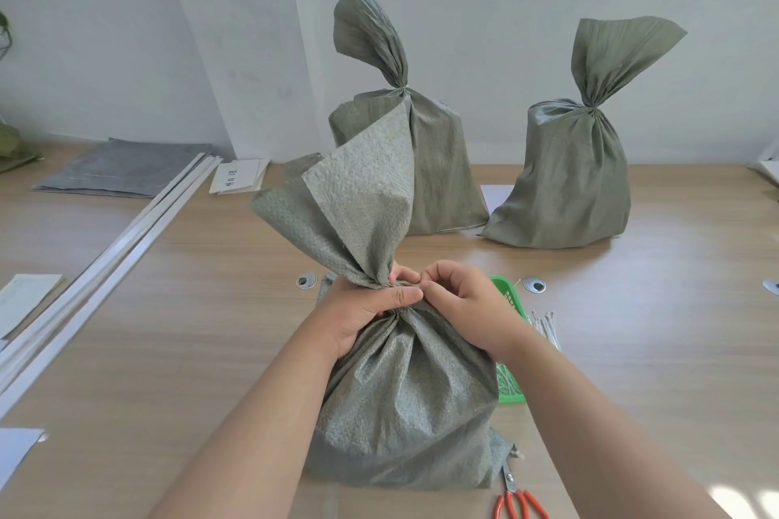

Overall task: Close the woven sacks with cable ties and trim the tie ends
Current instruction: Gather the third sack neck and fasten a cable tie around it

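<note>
Left hand [371, 305] grips the gathered neck of the nearest sack [400, 396] while right hand [466, 308] pinches just beside it, fingertips touching, the sack upright on the bench [202, 308], its neck rising between them, any tie hidden

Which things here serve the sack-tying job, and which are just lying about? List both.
Job: near sack, its neck gripped by left hand and pinched by right hand; centre tied sack; far-right tied sack; cable ties; scissors; green basket.
Lying about: grey sheet; white strips; labelled paper.
</note>
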Demonstrator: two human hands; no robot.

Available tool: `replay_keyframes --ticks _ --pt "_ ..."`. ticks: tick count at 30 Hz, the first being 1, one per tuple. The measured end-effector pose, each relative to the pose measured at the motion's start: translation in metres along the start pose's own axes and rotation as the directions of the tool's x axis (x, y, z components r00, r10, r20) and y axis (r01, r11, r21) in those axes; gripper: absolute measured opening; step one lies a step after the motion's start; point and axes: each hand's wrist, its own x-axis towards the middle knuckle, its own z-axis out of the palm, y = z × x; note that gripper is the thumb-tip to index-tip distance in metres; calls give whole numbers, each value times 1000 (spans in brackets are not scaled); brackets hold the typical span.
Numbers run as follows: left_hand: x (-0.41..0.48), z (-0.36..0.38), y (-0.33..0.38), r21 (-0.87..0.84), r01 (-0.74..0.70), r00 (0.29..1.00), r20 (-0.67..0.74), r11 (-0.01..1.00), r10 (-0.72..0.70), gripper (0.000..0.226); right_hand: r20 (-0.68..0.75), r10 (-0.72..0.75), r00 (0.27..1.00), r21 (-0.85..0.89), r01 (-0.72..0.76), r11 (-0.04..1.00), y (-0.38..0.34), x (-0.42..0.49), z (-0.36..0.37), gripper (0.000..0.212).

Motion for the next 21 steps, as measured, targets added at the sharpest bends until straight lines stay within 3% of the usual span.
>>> replay_keyframes --ticks 2,6,15,21 --pt "1 3 0 16 -18 1000 15 1000 17 39 -12 -13 1000 0 13 1000 1 -2 0 14" --pt "0 7 3 88 -46 998 34 995 43 18 -25 -39 999 -29 38 999 1 -6 -2 13" --pt "3 3 9 219 -40 998 61 975 27 19 -98 -90 991 -282 59 958 -12 -15 -8 16" --pt "2 -1 9 267 -43 997 73 963 24 15 -148 -56 987 -298 9 954 -12 -12 -6 9"
